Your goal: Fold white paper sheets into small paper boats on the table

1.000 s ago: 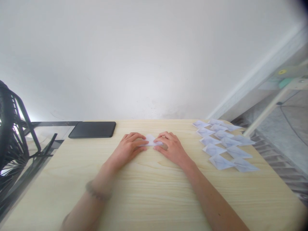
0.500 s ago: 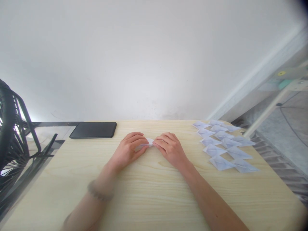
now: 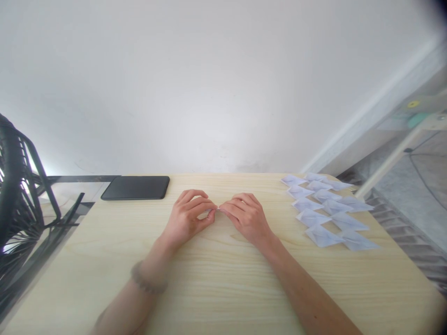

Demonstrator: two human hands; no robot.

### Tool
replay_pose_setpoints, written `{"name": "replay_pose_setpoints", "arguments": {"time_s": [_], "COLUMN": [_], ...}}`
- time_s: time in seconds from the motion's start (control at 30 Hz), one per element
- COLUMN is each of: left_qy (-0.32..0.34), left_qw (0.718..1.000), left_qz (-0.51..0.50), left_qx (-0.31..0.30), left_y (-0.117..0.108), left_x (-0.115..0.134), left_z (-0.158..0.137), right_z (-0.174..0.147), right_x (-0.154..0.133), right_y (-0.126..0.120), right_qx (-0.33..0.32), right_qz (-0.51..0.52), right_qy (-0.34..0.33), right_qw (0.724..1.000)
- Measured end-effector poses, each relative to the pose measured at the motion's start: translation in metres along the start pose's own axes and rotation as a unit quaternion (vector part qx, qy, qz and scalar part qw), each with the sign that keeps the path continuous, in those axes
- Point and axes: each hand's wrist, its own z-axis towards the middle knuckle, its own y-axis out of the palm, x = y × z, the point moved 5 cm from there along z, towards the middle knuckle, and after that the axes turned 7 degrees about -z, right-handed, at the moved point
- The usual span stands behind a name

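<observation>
Above the middle of the wooden table [image 3: 216, 279], my left hand [image 3: 190, 214] pinches a small piece of white paper [image 3: 218, 208] between thumb and fingertips. My right hand [image 3: 246, 214] grips the same paper from the other side, its fingertips almost meeting those of the left. Only a thin edge of the paper shows; the fingers hide its shape. A dark beaded bracelet [image 3: 148, 278] circles my left wrist. On the table's right side, several folded white paper pieces [image 3: 323, 236] with pointed ends lie in overlapping columns.
A black phone [image 3: 136, 187] lies flat at the table's back left. Beyond the left edge stands a black woven chair [image 3: 21, 186]. A white wall [image 3: 216, 93] rises behind the table. A pale metal leg [image 3: 387, 167] slants past the right edge.
The paper between my hands showed as a small flat white piece before; now only a thin edge is visible. My left thumb and fingers have bent into a rounder pinch.
</observation>
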Motion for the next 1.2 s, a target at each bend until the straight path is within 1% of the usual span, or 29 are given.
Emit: {"name": "replay_pose_setpoints", "arguments": {"time_s": [0.13, 0.3, 0.5, 0.63, 0.7, 0.83, 0.87, 1.03, 1.2], "left_qy": [-0.003, -0.014, -0.019, -0.025, -0.024, 0.003, 0.005, 0.001, -0.001], "left_qw": [1.000, 1.000, 0.999, 0.999, 0.999, 1.000, 1.000, 0.999, 1.000], "left_qz": [0.009, -0.011, -0.032, -0.025, -0.016, -0.009, -0.007, 0.002, 0.029], "left_qx": [0.007, 0.016, 0.024, 0.027, 0.021, -0.027, -0.030, -0.034, -0.009], "left_y": [-0.005, -0.011, -0.011, -0.011, -0.010, 0.000, 0.002, 0.006, -0.002], "left_x": [-0.003, -0.009, -0.012, -0.011, -0.008, 0.001, 0.002, 0.002, -0.003], "left_z": [-0.001, -0.003, -0.005, -0.006, -0.005, -0.002, -0.001, -0.002, -0.004], "right_z": [-0.001, -0.005, -0.005, -0.004, -0.004, -0.003, -0.003, 0.001, -0.001], "right_x": [0.005, 0.013, 0.014, 0.014, 0.014, 0.007, 0.004, -0.002, 0.012], "right_y": [-0.007, -0.012, -0.013, -0.014, -0.014, -0.011, -0.009, -0.007, -0.011], "right_qx": [0.009, 0.005, 0.017, 0.019, 0.019, 0.024, 0.022, 0.002, -0.009], "right_qz": [-0.011, -0.028, -0.030, -0.034, -0.037, -0.029, -0.025, -0.009, -0.024], "right_qy": [0.004, 0.020, 0.023, 0.026, 0.028, 0.017, 0.013, 0.011, 0.027], "right_qw": [1.000, 0.999, 0.999, 0.999, 0.999, 0.999, 0.999, 1.000, 0.999]}}
